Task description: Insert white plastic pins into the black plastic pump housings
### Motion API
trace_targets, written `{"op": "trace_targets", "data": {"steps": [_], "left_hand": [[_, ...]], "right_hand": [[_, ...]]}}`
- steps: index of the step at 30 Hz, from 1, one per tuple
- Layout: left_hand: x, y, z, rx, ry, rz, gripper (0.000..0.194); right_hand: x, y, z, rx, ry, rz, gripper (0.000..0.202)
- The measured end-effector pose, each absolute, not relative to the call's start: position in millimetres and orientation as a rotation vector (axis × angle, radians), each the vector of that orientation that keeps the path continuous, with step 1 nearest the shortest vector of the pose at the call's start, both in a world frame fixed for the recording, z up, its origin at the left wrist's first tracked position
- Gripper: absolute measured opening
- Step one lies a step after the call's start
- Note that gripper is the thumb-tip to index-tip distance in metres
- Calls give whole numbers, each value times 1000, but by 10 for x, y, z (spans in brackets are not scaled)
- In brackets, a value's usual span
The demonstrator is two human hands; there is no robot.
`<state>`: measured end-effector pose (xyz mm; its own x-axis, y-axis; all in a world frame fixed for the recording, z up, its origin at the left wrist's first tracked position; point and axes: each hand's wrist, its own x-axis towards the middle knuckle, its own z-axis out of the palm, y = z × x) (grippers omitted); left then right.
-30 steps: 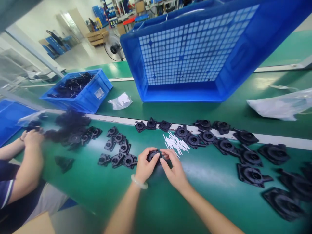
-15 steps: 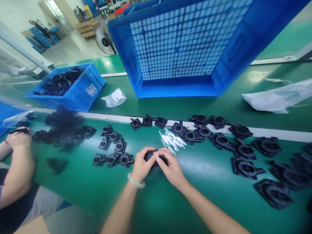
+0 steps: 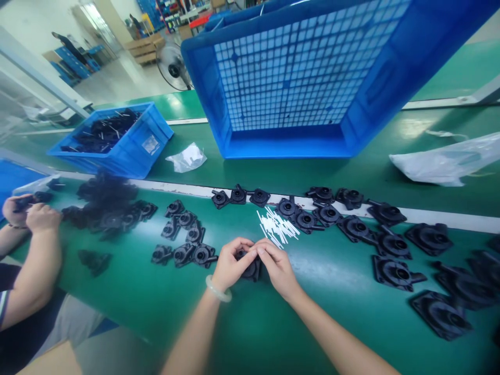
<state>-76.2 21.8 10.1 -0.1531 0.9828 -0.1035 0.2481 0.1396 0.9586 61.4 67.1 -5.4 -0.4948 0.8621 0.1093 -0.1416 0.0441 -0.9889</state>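
At the middle of the green bench, my left hand [image 3: 233, 264] is closed round a black plastic pump housing [image 3: 253, 272], which my fingers partly cover. My right hand [image 3: 276, 265] is in a pinch at the top of that housing, its fingertips meeting my left thumb. Whatever lies between those right fingertips is hidden. Just beyond my hands is a loose heap of thin white rods [image 3: 276, 226]. More black pump housings [image 3: 203, 254] lie in a group to the left, and another row of housings [image 3: 354, 226] runs off to the right.
A large blue crate [image 3: 287, 143] tilts toward me behind the bench strip. Further left, a blue bin [image 3: 144, 148] holds black parts with white rods. Plastic bags [image 3: 187, 158] lie on the far surface. At left, a co-worker's hands [image 3: 42, 216] hold a black part beside a blurred pile.
My right hand has drawn slightly back from the pump housing, so more of it shows. The co-worker's hands have risen with a black part. The whole view has shifted slightly.
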Motion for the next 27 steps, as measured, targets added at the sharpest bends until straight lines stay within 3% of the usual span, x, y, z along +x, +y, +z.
{"op": "trace_targets", "data": {"steps": [14, 27], "left_hand": [[-799, 221, 117, 1124, 1446, 1115, 24], [-775, 211, 125, 1148, 1420, 1066, 25]], "right_hand": [[632, 644, -56, -727, -1581, 1534, 14], [622, 644, -61, -754, -1591, 1506, 20]]}}
